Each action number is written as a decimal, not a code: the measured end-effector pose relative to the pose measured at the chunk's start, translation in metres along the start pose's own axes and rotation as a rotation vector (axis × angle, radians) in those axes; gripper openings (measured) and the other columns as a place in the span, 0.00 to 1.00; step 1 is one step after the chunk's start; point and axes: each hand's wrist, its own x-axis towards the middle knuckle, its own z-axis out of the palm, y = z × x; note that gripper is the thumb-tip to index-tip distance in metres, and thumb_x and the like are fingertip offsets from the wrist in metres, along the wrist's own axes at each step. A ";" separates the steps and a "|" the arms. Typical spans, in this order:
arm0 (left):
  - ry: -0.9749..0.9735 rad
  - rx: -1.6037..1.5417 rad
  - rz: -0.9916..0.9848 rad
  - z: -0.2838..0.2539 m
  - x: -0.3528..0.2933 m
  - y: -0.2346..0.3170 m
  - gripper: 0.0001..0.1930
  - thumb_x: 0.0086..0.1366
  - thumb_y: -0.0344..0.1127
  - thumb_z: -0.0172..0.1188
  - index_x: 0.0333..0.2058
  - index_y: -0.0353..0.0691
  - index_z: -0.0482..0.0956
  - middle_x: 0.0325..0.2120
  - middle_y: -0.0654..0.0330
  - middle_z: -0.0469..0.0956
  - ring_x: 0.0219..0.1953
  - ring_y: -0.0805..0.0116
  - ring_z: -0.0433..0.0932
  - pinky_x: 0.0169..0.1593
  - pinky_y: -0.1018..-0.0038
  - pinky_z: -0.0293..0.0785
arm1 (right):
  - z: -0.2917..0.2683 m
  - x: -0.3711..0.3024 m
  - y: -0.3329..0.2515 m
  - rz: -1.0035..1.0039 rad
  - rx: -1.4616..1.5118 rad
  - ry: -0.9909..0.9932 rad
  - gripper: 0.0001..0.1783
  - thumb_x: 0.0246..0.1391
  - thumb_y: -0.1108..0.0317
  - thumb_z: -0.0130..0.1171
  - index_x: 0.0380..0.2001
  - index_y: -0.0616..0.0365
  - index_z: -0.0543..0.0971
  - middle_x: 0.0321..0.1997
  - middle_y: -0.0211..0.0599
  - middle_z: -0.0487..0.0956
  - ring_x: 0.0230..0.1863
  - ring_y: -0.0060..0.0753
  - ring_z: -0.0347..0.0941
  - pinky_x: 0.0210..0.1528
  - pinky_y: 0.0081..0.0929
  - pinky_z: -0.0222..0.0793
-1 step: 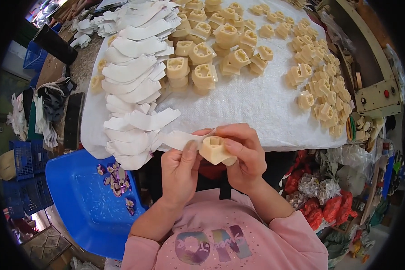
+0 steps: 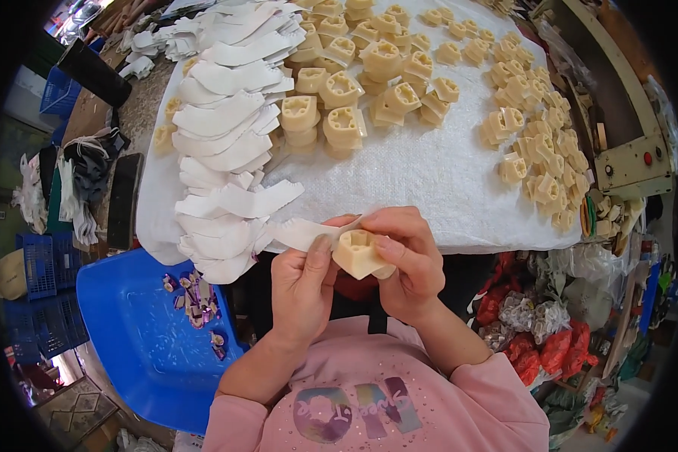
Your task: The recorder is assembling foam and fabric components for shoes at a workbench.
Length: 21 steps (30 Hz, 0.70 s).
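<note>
A cream block (image 2: 357, 254), hollow on top and shaped like a shoe heel, is gripped by my right hand (image 2: 408, 260), thumb over its rim. My left hand (image 2: 305, 282) pinches a thin white curved strip (image 2: 297, 233) between thumb and fingers. The strip runs up to the block's far left side, where my right fingertips also meet its end. Whether it is stuck to the block I cannot tell. Left of my hands lie overlapping white strips (image 2: 222, 147). Beyond them stand several stacked cream heel blocks (image 2: 344, 129).
White woven sheeting (image 2: 429, 181) covers the table. More cream pieces (image 2: 542, 151) are piled on its right. A blue tub (image 2: 139, 339) holding small purple-and-gold pieces (image 2: 196, 297) is at lower left. A phone (image 2: 124, 202) and a dark cylinder (image 2: 94, 74) lie left. Red plastic bags (image 2: 569, 348) sit at right.
</note>
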 end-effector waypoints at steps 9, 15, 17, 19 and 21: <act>-0.071 -0.006 0.009 0.005 -0.007 0.004 0.21 0.71 0.36 0.40 0.51 0.21 0.65 0.47 0.49 0.72 0.47 0.69 0.73 0.51 0.74 0.69 | 0.001 -0.005 0.001 -0.025 -0.028 0.008 0.30 0.33 0.88 0.59 0.45 0.55 0.72 0.44 0.41 0.74 0.41 0.45 0.70 0.41 0.33 0.69; -0.022 0.228 0.012 0.007 -0.009 0.000 0.22 0.71 0.38 0.37 0.52 0.21 0.64 0.48 0.48 0.71 0.48 0.68 0.72 0.51 0.74 0.68 | 0.000 -0.004 0.001 -0.049 -0.116 0.001 0.26 0.34 0.84 0.60 0.42 0.56 0.72 0.42 0.40 0.75 0.38 0.43 0.69 0.39 0.33 0.67; -0.043 0.307 0.036 0.006 -0.011 -0.001 0.23 0.71 0.39 0.36 0.51 0.21 0.64 0.50 0.47 0.69 0.50 0.64 0.72 0.53 0.70 0.68 | 0.000 -0.004 0.000 -0.055 -0.163 0.009 0.25 0.34 0.82 0.60 0.41 0.56 0.73 0.41 0.38 0.75 0.36 0.41 0.68 0.39 0.34 0.64; -0.043 0.427 0.106 0.000 -0.011 -0.004 0.23 0.71 0.40 0.36 0.51 0.22 0.65 0.51 0.47 0.68 0.50 0.63 0.72 0.53 0.70 0.69 | -0.001 -0.002 0.003 -0.140 -0.324 -0.019 0.22 0.33 0.77 0.62 0.38 0.54 0.73 0.37 0.32 0.76 0.33 0.37 0.66 0.38 0.37 0.55; -0.075 0.408 0.153 -0.004 -0.008 -0.008 0.22 0.71 0.39 0.36 0.51 0.23 0.65 0.51 0.48 0.68 0.50 0.64 0.71 0.53 0.71 0.68 | 0.000 -0.002 0.008 -0.118 -0.341 -0.024 0.22 0.32 0.76 0.63 0.37 0.52 0.73 0.36 0.29 0.76 0.33 0.36 0.65 0.38 0.37 0.51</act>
